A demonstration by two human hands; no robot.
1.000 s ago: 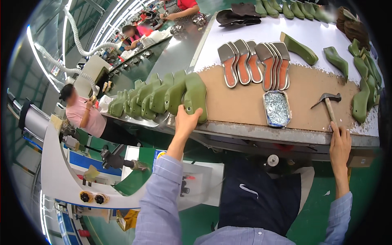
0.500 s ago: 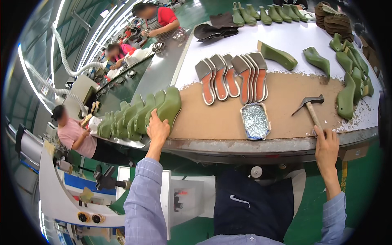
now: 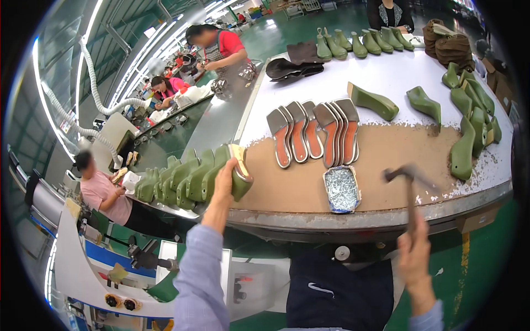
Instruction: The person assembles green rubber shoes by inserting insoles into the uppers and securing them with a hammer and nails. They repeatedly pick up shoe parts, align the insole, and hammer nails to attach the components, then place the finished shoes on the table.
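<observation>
My left hand [image 3: 222,187] grips a green shoe last [image 3: 241,189] at the right end of a row of lasts on the bench's left side. That last is tilted, and a pale yellow, brown-edged part shows at its top. In my right hand [image 3: 415,254] is a hammer [image 3: 410,201], lifted by its wooden handle above the bench's front edge, its head blurred by motion. A tray of small metal nails [image 3: 341,190] lies between my hands. Behind the tray stand grey and orange insoles [image 3: 282,144] in overlapping groups.
More green lasts [image 3: 187,174] crowd the left edge, and others are piled at the right [image 3: 462,146]. Several green lasts [image 3: 370,44] line the far side near dark leather pieces [image 3: 292,69]. The metal bench edge [image 3: 309,219] runs before me. Co-workers are at the left and far side.
My left hand has closed on the end last and tipped it up. My right hand has lifted the hammer off the bench and moved it left. The view has shifted slightly.
</observation>
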